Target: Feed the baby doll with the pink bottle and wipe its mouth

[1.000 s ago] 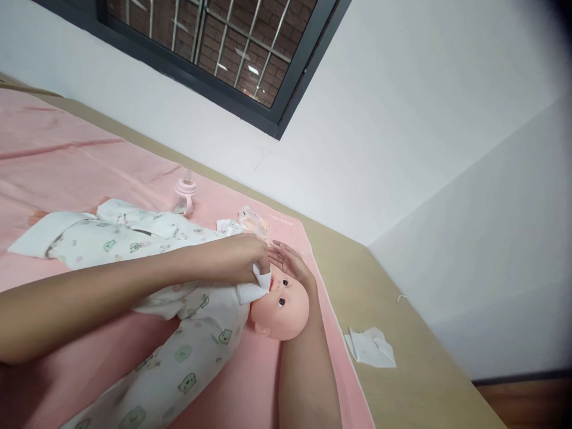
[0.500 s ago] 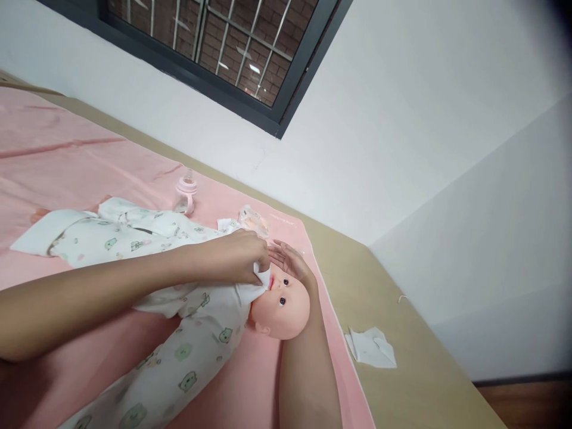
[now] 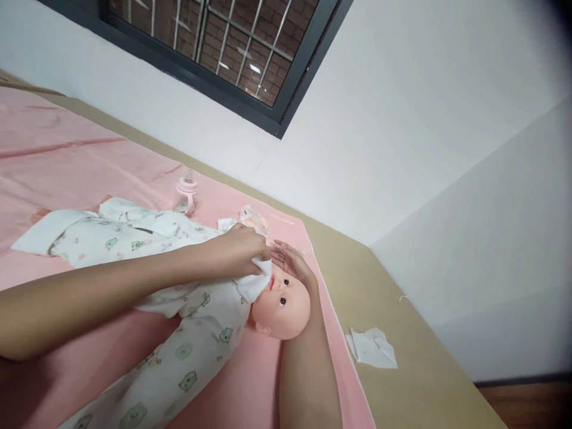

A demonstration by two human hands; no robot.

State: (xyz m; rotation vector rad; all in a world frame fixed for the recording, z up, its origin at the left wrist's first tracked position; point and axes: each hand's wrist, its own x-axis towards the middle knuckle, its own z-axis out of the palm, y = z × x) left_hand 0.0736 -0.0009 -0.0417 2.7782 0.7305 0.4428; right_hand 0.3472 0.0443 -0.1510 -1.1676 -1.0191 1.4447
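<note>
One bald, dark-eyed doll (image 3: pixel 223 301) in white clothes (image 3: pixel 111 238) printed with green animals lies face-up on a pink sheet (image 3: pixel 89 170); left hand (image 3: pixel 241 251) grip pinches white cloth (image 3: pixel 259 285) by its mouth, right hand (image 3: pixel 288 260) fingers apart.

No legible text, brand or number; faint pale lettering (image 3: pixel 283 218) on pink sheet (image 3: pixel 89 173) near far corner, too small to read

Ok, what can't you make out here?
All in the head view:
Baby doll: chin hidden by the white cloth.
Left hand: most fingertips hidden by its curled knuckles.
Right arm: cut off by the bottom edge.
Pink sheet: corner print too small to read.
</note>
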